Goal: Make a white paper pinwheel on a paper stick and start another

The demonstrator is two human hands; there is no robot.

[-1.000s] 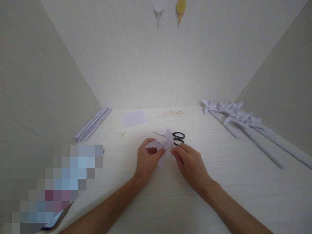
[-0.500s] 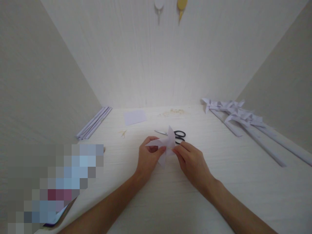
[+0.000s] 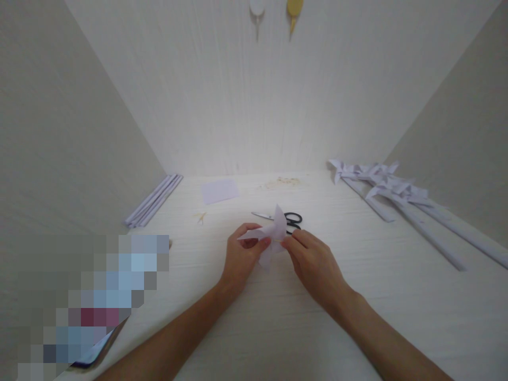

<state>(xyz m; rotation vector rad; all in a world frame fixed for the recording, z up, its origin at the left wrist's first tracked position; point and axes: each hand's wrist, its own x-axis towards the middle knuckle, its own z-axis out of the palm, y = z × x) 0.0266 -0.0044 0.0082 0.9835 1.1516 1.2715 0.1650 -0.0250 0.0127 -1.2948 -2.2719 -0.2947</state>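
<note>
A white paper pinwheel (image 3: 279, 222) with curved blades is held over the middle of the table. My left hand (image 3: 243, 259) is closed on its left side, thumb pressed near the centre. The fingers of my right hand (image 3: 311, 256) pinch at the right of the centre, where a small yellowish tip shows; what exactly they grip is too small to make out. Just behind the pinwheel lies a pair of scissors (image 3: 293, 218) with black handles, partly covered by the paper and my right hand.
Several finished paper pinwheels on rolled paper sticks (image 3: 420, 227) lie at the right. Rolled paper sticks (image 3: 154, 201) lie at the left, near a square paper sheet (image 3: 219, 191) and small thin yellowish pieces (image 3: 201, 217). A blurred-out phone-like device (image 3: 99, 344) stands at lower left. Two hooks (image 3: 294, 10) hang on the wall.
Very little differs. The pinwheel has tilted slightly in my hands, its lower blade shifting a touch to the right. Both hands keep nearly the same place.
</note>
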